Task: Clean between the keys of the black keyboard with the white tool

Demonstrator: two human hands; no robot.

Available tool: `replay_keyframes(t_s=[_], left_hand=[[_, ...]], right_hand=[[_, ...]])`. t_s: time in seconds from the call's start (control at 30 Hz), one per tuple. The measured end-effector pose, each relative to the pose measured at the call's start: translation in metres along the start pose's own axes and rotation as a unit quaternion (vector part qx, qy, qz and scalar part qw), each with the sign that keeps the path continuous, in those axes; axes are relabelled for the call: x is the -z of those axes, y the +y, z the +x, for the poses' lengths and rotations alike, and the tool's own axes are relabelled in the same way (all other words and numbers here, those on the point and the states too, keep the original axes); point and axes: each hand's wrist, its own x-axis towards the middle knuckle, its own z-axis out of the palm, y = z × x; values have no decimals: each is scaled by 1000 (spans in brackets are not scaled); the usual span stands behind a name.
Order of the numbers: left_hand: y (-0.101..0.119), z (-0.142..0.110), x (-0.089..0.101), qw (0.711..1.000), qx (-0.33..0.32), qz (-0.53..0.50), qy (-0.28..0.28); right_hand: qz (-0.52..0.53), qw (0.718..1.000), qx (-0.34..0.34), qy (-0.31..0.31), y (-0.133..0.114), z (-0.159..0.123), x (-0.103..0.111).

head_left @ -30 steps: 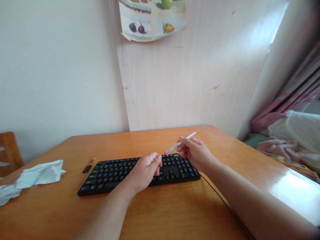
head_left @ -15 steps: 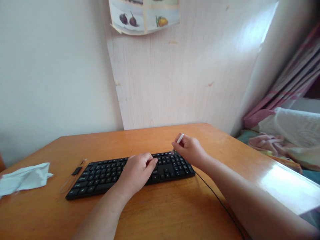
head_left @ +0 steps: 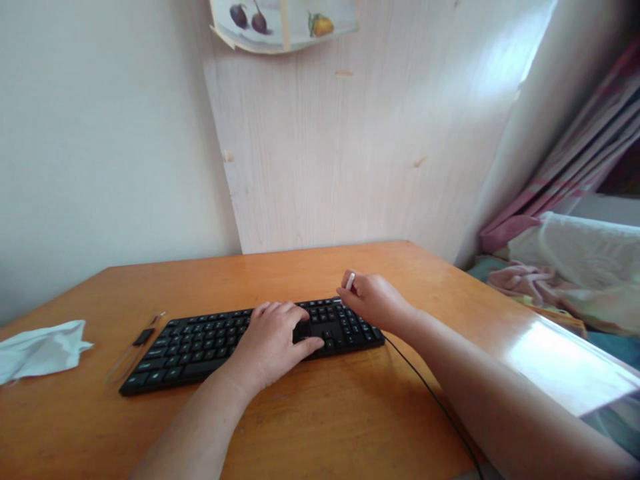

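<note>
A black keyboard (head_left: 210,343) lies across the desk, slightly slanted. Over its middle-right part rests my left hand (head_left: 274,337), fingers stretched out and thumb spread apart. It covers some of the keys. My right hand (head_left: 370,297) is closed around a slim white stick-shaped tool (head_left: 351,281) above the upper right part of the keyboard, near the number pad. Only the top of the tool shows; its lower end is hidden behind the fingers, so its exact kind cannot be made out.
On the wooden desk (head_left: 320,427), a black cable (head_left: 430,393) runs from the keyboard toward me under my right forearm. To the left lie a white cloth or tissue (head_left: 43,350) and a thin cord with a small black piece (head_left: 144,337). Bedding (head_left: 575,260) is at the right.
My left hand has opened, its thumb and fingers spreading over the keys. My right hand has turned slightly, and the white tool stands more upright. The view has shifted a little.
</note>
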Motion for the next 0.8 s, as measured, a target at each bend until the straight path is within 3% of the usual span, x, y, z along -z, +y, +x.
replay_keyframes(t_s=[0.47,0.8], left_hand=[[2,-1,3,999,-6,41,-4],[0,-1,1,999,-11,33,5]], right_hand=[[-3,994,29,-104,-17,-8,23],[63,987,47,-138,-18,-10,29]])
